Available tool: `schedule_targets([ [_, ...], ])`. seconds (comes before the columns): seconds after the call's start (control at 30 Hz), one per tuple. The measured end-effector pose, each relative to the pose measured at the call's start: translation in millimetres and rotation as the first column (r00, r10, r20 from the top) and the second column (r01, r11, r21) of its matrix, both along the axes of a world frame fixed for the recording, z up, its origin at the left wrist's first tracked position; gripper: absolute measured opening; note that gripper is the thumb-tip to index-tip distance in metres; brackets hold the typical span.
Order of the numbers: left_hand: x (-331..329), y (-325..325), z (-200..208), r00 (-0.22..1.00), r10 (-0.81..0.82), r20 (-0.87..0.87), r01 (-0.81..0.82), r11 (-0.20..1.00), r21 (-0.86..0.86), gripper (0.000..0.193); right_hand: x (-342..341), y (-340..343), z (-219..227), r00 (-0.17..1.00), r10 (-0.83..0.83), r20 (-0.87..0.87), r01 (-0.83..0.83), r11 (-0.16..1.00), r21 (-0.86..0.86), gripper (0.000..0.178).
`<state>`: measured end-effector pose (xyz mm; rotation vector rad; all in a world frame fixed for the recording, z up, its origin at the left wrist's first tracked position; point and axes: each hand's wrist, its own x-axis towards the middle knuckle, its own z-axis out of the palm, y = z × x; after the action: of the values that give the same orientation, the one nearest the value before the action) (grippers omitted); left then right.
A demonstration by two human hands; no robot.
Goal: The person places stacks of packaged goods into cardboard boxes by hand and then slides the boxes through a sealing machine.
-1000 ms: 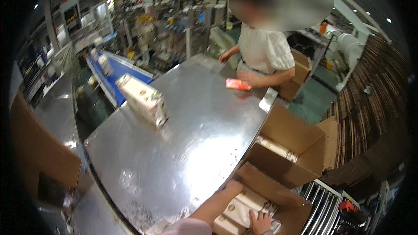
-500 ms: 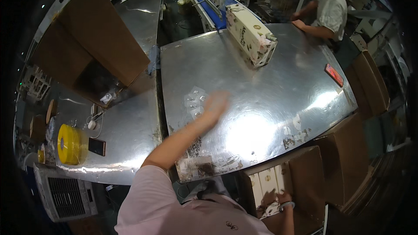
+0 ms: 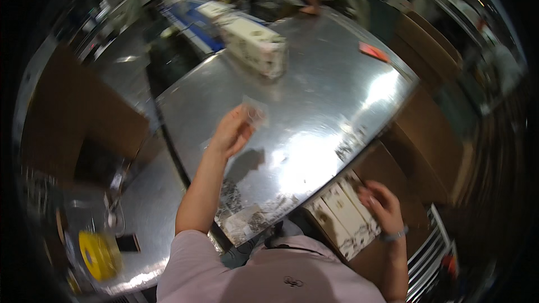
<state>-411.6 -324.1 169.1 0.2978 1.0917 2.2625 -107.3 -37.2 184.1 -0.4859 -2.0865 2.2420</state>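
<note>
My left hand [image 3: 233,129] is raised over the metal table, fingers closed on a small clear plastic piece with round marks [image 3: 256,114]. Below it, the forearm's shadow falls on the tabletop. My right hand [image 3: 383,205], a band at its wrist, hovers by the open carton [image 3: 396,171] at the table's front right edge. Its fingers are loosely bent and apart, with nothing visible in them. Inside that carton lie several long white boxes with a floral print [image 3: 349,211], side by side beneath the right hand.
A floral-printed white box [image 3: 255,45] stands at the table's far side by the blue conveyor [image 3: 193,22]. A red-screened phone [image 3: 374,52] lies far right. Left are a large carton [image 3: 73,112], yellow tape roll [image 3: 100,255] and dark phone [image 3: 128,243]. Another person's hand [image 3: 309,9] rests at the far edge.
My left hand has lifted from the tabletop with the clear plastic piece. My right hand has risen from inside the carton. The whole view has turned to the right.
</note>
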Motion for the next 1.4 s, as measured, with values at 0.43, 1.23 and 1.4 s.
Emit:
schedule_targets([
  [0.43, 182, 224, -13, 0.734, -0.642, 0.220, 0.677, 0.663, -0.322, 0.034, 8, 13, -59, 0.679, -0.728, 0.089, 0.721, 0.640, -0.266, 0.015],
  [1.23, 232, 297, -246, 0.002, -0.986, -0.165, -0.400, 0.150, -0.904, 0.021, 111, 47, -271, 0.413, -0.698, 0.585, 0.115, 0.677, 0.727, 0.017],
  [1.4, 221, 307, -141, -0.095, -0.970, -0.225, -0.310, 0.244, -0.919, 0.025, 99, 37, -264, 0.346, -0.718, 0.604, 0.291, 0.694, 0.658, 0.029],
])
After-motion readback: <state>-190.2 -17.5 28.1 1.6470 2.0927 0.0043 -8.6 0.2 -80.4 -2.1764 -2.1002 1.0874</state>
